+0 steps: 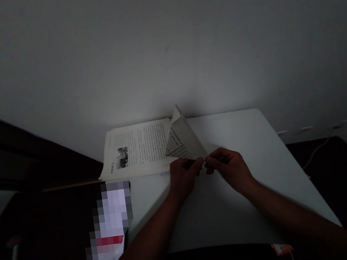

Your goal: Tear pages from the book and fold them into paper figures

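Observation:
A folded sheet of printed paper (pixel 182 139) stands up from the white table (pixel 241 138) as a pointed, tent-like shape. My left hand (pixel 183 174) pinches its lower edge with closed fingers. My right hand (pixel 227 166) pinches the same edge just to the right, fingertips almost touching the left hand's. Both forearms reach in from the bottom of the view. The room is dim.
An open book or magazine (pixel 137 148) with text and a small photo lies behind the hands at the table's far left. A lit phone screen (pixel 112 221), blurred out, sits on a dark surface to the left. A pale wall (pixel 162 42) rises behind the table. A cable (pixel 315 152) runs at right.

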Demonstrator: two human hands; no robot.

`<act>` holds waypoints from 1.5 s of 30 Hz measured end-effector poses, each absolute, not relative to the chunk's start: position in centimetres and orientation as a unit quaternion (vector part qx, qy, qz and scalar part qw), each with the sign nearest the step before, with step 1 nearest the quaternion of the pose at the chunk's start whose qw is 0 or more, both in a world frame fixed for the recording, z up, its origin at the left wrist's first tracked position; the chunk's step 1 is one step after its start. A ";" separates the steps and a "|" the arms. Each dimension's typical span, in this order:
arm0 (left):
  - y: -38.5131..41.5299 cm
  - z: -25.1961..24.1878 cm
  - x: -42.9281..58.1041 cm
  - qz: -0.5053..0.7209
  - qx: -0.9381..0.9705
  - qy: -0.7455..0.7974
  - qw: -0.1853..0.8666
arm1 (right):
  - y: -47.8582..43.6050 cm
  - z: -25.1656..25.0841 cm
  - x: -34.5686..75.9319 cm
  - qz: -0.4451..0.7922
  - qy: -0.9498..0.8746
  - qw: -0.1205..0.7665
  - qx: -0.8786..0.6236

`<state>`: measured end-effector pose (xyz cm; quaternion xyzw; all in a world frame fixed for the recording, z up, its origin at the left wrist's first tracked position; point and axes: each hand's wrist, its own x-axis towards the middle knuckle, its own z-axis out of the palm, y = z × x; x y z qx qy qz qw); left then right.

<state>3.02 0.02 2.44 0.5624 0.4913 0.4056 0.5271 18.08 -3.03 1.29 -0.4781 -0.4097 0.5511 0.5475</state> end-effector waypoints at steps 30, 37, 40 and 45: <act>0.2 2.5 2.0 0.269 0.694 0.532 0.404 | -2.5 4.1 23.6 0.277 -0.517 0.468 -0.661; 0.0 2.2 2.4 0.189 0.776 0.547 0.250 | -2.2 3.3 27.0 0.117 -0.669 0.321 -0.660; -0.3 2.1 2.7 0.159 0.802 0.540 0.201 | -2.1 2.5 27.3 0.078 -0.705 0.276 -0.649; -0.9 2.2 2.8 0.109 0.842 0.515 0.116 | -2.2 1.9 26.9 0.081 -0.746 0.246 -0.613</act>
